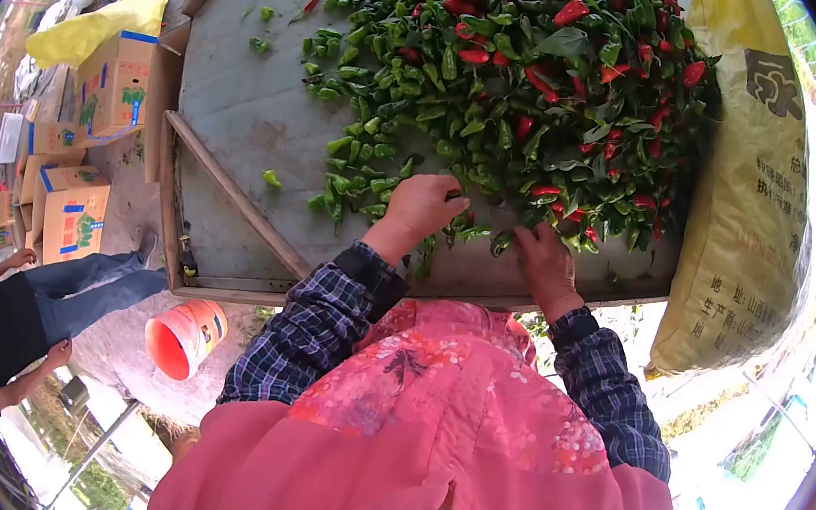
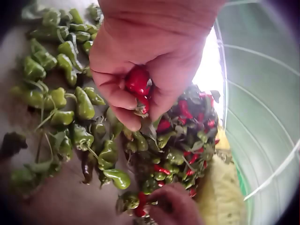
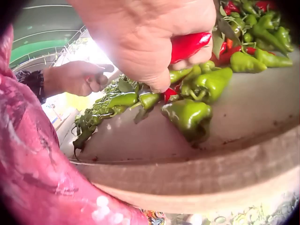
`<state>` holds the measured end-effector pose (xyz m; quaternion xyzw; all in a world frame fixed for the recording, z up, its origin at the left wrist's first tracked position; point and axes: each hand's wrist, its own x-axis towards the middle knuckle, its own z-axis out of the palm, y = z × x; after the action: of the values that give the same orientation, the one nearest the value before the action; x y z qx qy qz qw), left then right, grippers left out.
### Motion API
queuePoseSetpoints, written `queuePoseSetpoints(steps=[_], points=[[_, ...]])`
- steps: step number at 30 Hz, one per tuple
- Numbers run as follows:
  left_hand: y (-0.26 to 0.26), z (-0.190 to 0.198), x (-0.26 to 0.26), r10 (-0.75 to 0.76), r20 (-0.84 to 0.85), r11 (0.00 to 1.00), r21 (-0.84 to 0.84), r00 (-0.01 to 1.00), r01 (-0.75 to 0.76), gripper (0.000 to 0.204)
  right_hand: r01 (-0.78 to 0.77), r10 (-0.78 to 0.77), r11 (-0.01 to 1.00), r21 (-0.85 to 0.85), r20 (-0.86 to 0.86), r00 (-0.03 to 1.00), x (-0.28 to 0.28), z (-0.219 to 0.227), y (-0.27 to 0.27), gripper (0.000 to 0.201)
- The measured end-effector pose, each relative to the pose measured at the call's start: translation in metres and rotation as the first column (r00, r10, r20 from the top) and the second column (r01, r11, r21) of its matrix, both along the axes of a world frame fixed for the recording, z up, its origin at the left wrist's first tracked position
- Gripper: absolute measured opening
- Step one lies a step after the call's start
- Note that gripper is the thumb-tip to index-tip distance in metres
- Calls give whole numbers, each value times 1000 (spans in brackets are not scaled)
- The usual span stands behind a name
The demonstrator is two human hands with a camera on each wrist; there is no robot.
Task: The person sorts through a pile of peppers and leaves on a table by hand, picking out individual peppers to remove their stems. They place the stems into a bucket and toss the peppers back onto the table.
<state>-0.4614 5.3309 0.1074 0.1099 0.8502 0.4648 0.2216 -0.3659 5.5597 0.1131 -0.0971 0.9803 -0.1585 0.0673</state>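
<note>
My left hand [image 1: 420,211] is over the near edge of a pepper heap [image 1: 462,130]. In the left wrist view its fingers curl round a red pepper [image 2: 138,80], with more red showing at the fingertips. To its right, my right hand [image 1: 547,269] is low among the nearest peppers. The right wrist view shows a red pepper [image 3: 190,47] held in that hand's curled fingers. Thumb and fingertips reach down to another red pepper [image 3: 170,95] among green ones. A glossy green pepper [image 3: 190,117] lies just below the hand. The fingertips are partly hidden.
The grey table [image 1: 243,115] has a raised wooden edge [image 3: 211,164] along my body. A full yellow sack [image 1: 744,223] stands at the right. Cardboard boxes [image 1: 71,207], a red bucket [image 1: 185,338] and another person [image 1: 29,313] are at the left.
</note>
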Motion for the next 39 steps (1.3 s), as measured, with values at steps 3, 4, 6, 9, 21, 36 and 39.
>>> queuePoseSetpoints(steps=[3,4,6,9,21,36,39], points=[[27,1,2,-227,-68,899,-399,972,182,19,-13,18,998,64,-79,997,1,-11,-2,15],[36,-6,5,-306,-75,828,-512,949,227,18,7,-4,996,91,-41,999,1,-11,-4,17],[46,-12,10,-388,-72,742,-616,919,265,17,32,-32,992,122,-4,999,6,-13,-2,20],[53,-14,13,-432,-38,689,-658,901,303,15,-48,52,993,107,-27,998,15,-14,8,17],[41,-17,24,-487,-133,707,-640,863,301,15,143,-148,985,94,48,988,-72,-13,30,13],[4,-16,-77,-121,762,502,600,637,-623,22,744,-543,415,-523,514,664,12,22,82,20],[50,-27,-92,136,446,878,359,884,-316,25,683,-572,585,-438,374,730,-4,6,67,22]])
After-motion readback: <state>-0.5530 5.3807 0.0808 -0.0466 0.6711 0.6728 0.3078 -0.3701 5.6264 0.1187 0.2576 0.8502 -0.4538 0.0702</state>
